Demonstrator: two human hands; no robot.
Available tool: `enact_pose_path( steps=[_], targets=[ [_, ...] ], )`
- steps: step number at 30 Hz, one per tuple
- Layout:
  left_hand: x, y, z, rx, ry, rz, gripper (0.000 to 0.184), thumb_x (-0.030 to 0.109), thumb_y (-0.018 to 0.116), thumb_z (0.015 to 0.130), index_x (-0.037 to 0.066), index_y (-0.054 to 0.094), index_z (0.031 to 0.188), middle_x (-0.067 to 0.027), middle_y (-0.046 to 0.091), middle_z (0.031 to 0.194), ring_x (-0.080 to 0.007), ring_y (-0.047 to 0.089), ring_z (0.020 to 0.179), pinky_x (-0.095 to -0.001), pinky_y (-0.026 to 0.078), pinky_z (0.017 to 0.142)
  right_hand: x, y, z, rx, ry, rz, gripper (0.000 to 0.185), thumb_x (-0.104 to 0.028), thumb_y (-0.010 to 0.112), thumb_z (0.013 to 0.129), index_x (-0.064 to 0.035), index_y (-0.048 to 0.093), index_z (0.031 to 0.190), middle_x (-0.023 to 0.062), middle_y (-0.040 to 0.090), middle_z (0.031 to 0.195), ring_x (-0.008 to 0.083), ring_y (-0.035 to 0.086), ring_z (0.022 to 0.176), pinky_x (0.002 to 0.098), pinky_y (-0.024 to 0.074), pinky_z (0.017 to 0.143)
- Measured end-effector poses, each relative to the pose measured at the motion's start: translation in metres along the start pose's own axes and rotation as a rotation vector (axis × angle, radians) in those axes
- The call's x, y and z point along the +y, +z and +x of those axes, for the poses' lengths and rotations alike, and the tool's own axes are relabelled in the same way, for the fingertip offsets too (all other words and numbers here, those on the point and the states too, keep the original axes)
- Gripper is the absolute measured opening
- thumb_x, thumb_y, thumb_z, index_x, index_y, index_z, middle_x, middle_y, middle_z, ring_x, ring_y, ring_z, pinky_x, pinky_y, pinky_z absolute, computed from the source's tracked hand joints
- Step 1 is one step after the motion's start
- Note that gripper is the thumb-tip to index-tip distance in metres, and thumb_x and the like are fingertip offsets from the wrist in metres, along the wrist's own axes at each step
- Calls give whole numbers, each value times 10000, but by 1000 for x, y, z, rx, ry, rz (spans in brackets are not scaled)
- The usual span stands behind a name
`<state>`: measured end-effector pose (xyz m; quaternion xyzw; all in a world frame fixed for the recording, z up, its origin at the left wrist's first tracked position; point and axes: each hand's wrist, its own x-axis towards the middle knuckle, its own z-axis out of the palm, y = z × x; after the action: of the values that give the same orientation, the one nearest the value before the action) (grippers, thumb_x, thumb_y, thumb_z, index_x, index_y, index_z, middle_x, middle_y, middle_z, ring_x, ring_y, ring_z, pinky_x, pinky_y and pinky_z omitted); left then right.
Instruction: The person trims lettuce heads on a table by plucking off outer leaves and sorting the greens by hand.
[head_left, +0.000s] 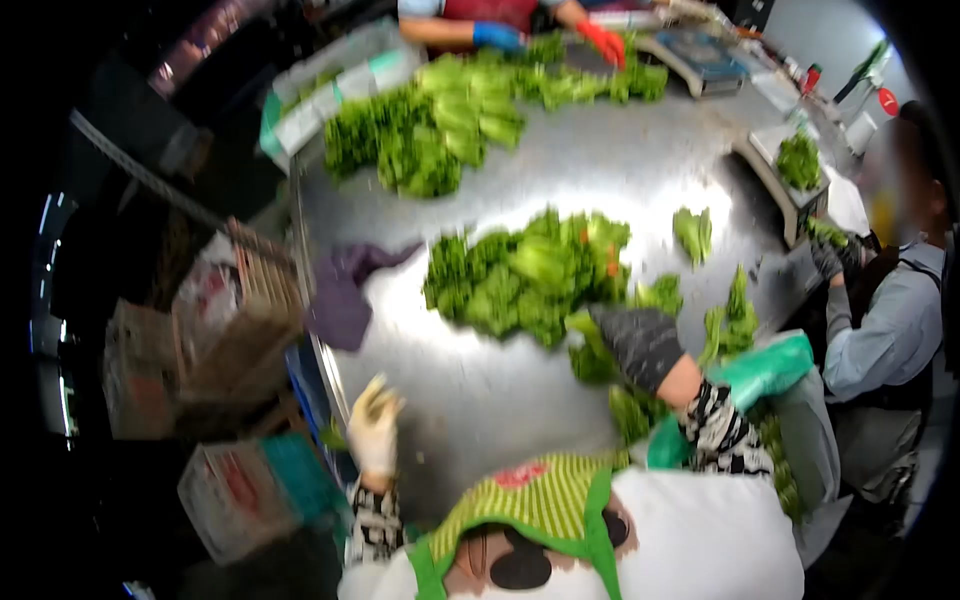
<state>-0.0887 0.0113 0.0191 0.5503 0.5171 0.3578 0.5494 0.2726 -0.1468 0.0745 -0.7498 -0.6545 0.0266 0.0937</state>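
My left hand [375, 425], in a white glove, is raised over the near left edge of the metal table [460, 400], its fingers apart and nothing in them. My right hand [637, 345], in a dark grey glove, reaches onto lettuce leaves [592, 352] at the right end of a leafy green pile [525, 275]. The fingers of that hand are blurred and partly hidden, so its grip cannot be made out. A purple cloth [345, 295] lies at the table's left edge. Loose leaves [692, 235] lie to the right of the pile.
Across the table, a person in blue and red gloves handles greens near a long lettuce heap [425, 125]. A person at the right stands by a scale [790, 180] bearing lettuce. Green plastic [765, 375] lies beside my right arm. Crates [240, 320] stand at the left.
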Motion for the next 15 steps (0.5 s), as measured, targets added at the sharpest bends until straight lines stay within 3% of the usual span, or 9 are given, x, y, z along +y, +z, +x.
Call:
enact_pose_path(
  steps=[1,3,5,7,10,11,13,14,15],
  targets=[
    [16,27,-11,-143,-225,-122,340,24,552,905,-30,508,1238,-130,601,1161,-220,631,953,-302,536,809,-4,4,-4,5,-31,-59,404,-98,555,798,-110,570,1201,107,635,939,287,598,802,392,466,718],
    [22,64,-19,-519,-358,-189,398,269,506,961,-19,515,1234,-129,655,1042,-190,655,864,-264,530,716,-17,-2,-1,7,-160,-35,401,-113,553,801,-111,568,1202,105,640,939,280,596,790,392,464,707],
    [8,94,-17,-679,-462,-445,484,396,482,957,0,526,1230,-140,659,1023,-168,655,815,-245,509,644,-22,-9,6,23,-299,1,399,-128,551,804,-112,566,1203,103,645,940,273,595,778,392,461,696],
    [10,115,-14,-758,-680,-598,547,470,469,941,2,536,1216,-139,655,1030,-167,650,789,-227,491,600,-30,-11,11,38,-414,37,398,-142,548,808,-113,564,1204,101,650,941,265,593,766,392,458,686],
    [-4,127,-18,-996,-796,-940,552,456,493,933,0,511,1243,-152,645,1045,-185,652,790,-227,505,616,-39,0,18,61,-498,65,396,-164,545,812,-114,562,1205,98,658,943,255,590,749,392,454,670],
    [-11,129,-20,-952,-762,-908,545,440,492,937,-2,497,1254,-161,639,1054,-193,651,797,-230,511,623,-40,4,21,67,-498,80,396,-172,544,814,-115,561,1205,97,661,943,251,589,743,392,453,664],
    [-23,127,-25,-862,-703,-845,532,410,490,945,-6,469,1277,-180,626,1072,-209,650,810,-237,522,638,-45,11,27,141,-446,124,393,-189,564,787,-91,583,1167,128,626,1106,271,609,834,398,466,724],
    [-6,133,-32,-689,-782,-935,507,349,486,957,-15,424,1306,-216,595,1116,-239,639,881,-288,541,682,-51,12,32,218,-397,164,394,-193,570,784,-83,586,1162,134,616,1130,275,612,856,400,468,740],
    [-7,132,-33,-722,-774,-996,507,339,486,958,-21,417,1308,-221,583,1135,-252,632,904,-305,541,693,-55,13,34,295,-348,202,394,-197,575,782,-76,588,1157,140,607,1153,280,615,879,401,470,755]
  ],
)
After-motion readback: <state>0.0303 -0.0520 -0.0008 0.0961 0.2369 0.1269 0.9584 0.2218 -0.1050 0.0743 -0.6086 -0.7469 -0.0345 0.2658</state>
